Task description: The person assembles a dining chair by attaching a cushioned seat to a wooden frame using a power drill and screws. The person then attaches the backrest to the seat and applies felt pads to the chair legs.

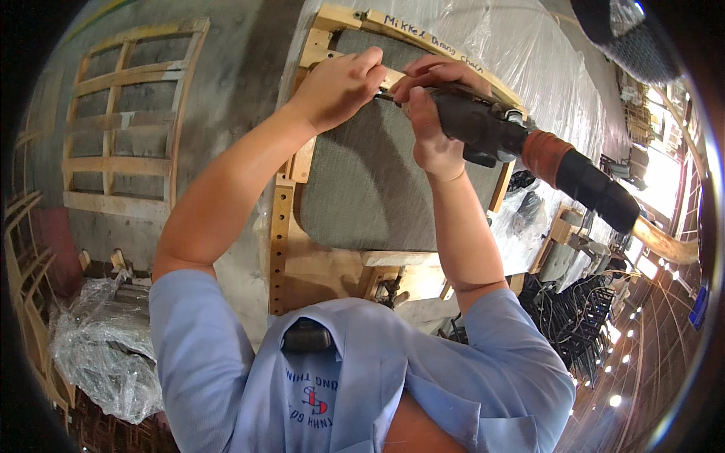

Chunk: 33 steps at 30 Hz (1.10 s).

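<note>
My right hand (442, 113) grips a black power screwdriver (483, 128), whose rear is wrapped in orange-brown tape. The tool's thin bit points left, toward my left hand (343, 84). That hand is closed close to the bit's tip, its fingertips pinched; whatever they hold is hidden. Both hands are over a grey, rounded-corner panel (362, 181) that looks like a chair seat. A wooden jig frame (453, 51) with handwriting on its far rail surrounds the panel. A pale strip of wood shows partly between my hands.
A tan hose (664, 240) trails right from the screwdriver. A drilled wooden rail (279, 241) and a clamp (390, 291) edge the jig's near side. Slatted wooden frames (124, 121) lie at left, above a plastic-wrapped bundle (106, 347). Dark stacked metal frames (570, 321) stand at right.
</note>
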Motion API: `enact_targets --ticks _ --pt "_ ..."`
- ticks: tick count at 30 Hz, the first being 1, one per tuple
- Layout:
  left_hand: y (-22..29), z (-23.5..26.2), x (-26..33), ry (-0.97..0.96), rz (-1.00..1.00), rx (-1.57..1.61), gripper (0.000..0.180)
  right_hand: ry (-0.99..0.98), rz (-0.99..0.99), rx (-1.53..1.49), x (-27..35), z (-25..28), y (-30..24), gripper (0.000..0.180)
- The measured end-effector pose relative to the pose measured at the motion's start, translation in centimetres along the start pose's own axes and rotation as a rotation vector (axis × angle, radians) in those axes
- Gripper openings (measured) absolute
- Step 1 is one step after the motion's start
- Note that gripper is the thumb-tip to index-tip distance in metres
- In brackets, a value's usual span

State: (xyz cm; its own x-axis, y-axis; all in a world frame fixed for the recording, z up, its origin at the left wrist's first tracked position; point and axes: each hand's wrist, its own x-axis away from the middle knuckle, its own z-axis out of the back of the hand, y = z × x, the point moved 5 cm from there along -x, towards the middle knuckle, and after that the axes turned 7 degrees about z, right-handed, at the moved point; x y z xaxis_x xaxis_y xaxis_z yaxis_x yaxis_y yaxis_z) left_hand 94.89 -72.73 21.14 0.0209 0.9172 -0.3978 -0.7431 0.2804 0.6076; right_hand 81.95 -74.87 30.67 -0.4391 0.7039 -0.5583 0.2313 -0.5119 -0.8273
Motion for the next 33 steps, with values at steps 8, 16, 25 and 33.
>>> enact_targets --ticks 8,16,25,33 --pt "-0.3 -0.4 0.1 0.023 -0.048 -0.052 0.022 0.030 0.020 -0.027 0.7 0.1 0.4 0.035" --pt "0.4 0.0 0.0 0.046 -0.081 -0.131 0.016 -0.020 0.022 0.021 1.0 0.0 1.4 0.033" --pt "0.1 0.0 0.2 0.021 -0.087 -0.151 0.015 -0.049 0.003 0.040 0.9 -0.1 1.9 0.030" --pt "0.2 0.9 0.3 -0.026 -0.011 -0.131 0.012 -0.041 -0.029 0.003 1.2 -0.5 1.4 0.030"
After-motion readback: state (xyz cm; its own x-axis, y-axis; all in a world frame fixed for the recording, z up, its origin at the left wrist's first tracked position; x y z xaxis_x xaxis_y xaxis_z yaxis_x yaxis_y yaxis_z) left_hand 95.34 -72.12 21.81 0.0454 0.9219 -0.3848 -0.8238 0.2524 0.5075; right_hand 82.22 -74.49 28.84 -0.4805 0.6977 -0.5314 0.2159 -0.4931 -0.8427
